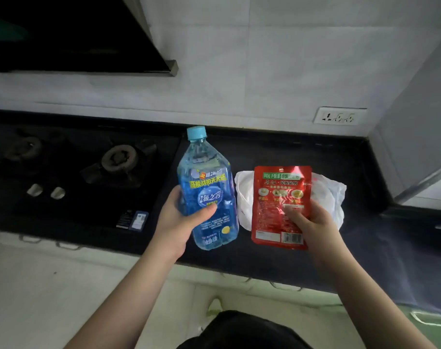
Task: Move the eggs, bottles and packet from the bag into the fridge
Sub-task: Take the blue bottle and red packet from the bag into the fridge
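My left hand (179, 220) grips a blue drink bottle (206, 182) with a light blue cap, held upright above the dark counter. My right hand (307, 222) holds a flat red food packet (281, 195) by its lower right part, thumb on its front. Behind the packet lies a crumpled white plastic bag (332, 197) on the counter. No eggs or other bottles show. The grey side of the fridge (415, 137) stands at the right edge, its door hidden from view.
A black gas hob (75, 162) with two burners and two knobs fills the counter's left half. A dark range hood (63, 34) hangs above it. A wall socket (339, 115) sits on the white tiled wall. The black counter (365, 235) runs to the fridge.
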`<state>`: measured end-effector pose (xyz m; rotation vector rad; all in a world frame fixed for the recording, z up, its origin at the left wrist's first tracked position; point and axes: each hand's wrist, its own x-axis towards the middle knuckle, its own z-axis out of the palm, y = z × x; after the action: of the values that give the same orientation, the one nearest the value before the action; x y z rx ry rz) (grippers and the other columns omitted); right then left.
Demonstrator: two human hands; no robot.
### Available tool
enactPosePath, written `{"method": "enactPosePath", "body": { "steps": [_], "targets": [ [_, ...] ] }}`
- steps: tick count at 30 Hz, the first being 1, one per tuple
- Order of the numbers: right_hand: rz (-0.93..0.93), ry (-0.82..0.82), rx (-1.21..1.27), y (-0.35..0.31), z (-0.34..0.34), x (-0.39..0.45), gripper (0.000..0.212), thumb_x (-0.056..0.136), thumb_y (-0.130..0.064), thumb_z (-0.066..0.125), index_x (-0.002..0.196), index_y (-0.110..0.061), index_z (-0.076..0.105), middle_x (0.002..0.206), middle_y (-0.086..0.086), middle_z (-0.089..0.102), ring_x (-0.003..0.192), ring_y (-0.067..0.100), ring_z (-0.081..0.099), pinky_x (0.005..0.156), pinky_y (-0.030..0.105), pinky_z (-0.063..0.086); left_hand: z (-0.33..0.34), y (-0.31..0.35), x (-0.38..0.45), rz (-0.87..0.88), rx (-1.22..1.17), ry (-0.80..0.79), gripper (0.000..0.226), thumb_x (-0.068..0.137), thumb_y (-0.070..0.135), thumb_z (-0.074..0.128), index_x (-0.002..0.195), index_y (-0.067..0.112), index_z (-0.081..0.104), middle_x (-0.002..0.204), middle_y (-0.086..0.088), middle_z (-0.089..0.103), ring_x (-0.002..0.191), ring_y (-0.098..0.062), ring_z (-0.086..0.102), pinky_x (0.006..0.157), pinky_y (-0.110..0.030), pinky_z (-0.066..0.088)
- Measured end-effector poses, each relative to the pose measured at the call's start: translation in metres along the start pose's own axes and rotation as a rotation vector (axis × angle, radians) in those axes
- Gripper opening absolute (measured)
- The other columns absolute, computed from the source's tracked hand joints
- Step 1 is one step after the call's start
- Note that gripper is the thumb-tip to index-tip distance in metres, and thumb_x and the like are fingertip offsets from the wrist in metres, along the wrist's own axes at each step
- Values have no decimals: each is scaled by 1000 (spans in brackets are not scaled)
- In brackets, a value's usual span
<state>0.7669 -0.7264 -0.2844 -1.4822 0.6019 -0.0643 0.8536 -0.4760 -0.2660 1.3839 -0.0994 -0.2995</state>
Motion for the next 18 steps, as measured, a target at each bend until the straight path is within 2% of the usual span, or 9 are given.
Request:
{"method": "enactPosePath", "body": {
  "steps": [3, 6, 8, 9, 11, 14, 16, 18],
  "targets": [
    [-27, -70, -78, 2, -5, -4, 32, 85, -40, 66, 116, -31, 58, 106, -7, 72, 87, 12, 72, 78, 42, 60, 5, -5, -27, 40, 85, 160, 68, 53, 19, 89, 113, 14, 58, 107, -5, 72, 99, -22, 71, 74, -30, 57],
    [-46, -148, -121, 6, -2, -6, 24, 86, -38, 65, 109, -35, 57, 102, -10, 72, 85, 10, 72, 75, 38, 60, 1, -12, -56, 73, 184, 347, 70, 48, 31, 91, 110, 23, 57, 110, -2, 70, 102, -20, 69, 82, -38, 56],
    [-48, -205, -132, 7, 6, -10, 20, 87, -36, 64, 106, -37, 56, 99, -12, 71, 82, 7, 71, 67, 30, 59, -6, -14, -75, 80, 227, 440, 72, 48, 32, 92, 110, 25, 56, 111, 1, 69, 103, -17, 68, 83, -37, 56],
    [-55, -237, -148, 7, 11, -13, 20, 88, -36, 63, 106, -37, 55, 97, -15, 71, 80, 4, 71, 63, 24, 57, -9, -14, -85, 82, 239, 481, 72, 49, 29, 92, 110, 26, 55, 110, 3, 69, 102, -14, 68, 81, -34, 56],
    [-65, -306, -191, 8, 23, -18, 21, 88, -38, 62, 108, -38, 55, 98, -16, 71, 81, 3, 71, 63, 22, 54, -17, -11, -104, 91, 279, 558, 68, 51, 25, 91, 109, 28, 54, 106, 9, 70, 98, -9, 68, 77, -28, 55],
    [-88, -408, -266, 10, 43, -26, 22, 89, -42, 60, 110, -40, 55, 101, -19, 69, 83, 2, 70, 64, 19, 51, -34, -7, -133, 90, 350, 659, 69, 48, 37, 91, 106, 34, 54, 104, 13, 69, 97, -7, 68, 78, -32, 56],
    [-97, -474, -275, 11, 58, -32, 28, 90, -42, 59, 117, -37, 55, 104, -18, 70, 85, 2, 70, 62, 16, 50, -45, -6, -154, 85, 358, 717, 71, 46, 43, 90, 107, 33, 54, 106, 10, 70, 97, -10, 68, 78, -37, 57],
    [-96, -545, -269, 13, 75, -41, 31, 89, -41, 60, 119, -33, 55, 104, -15, 71, 85, 3, 70, 64, 18, 54, -55, -4, -176, 89, 341, 784, 73, 45, 42, 89, 109, 29, 55, 106, 8, 70, 96, -12, 69, 76, -35, 58]
  ]
}}
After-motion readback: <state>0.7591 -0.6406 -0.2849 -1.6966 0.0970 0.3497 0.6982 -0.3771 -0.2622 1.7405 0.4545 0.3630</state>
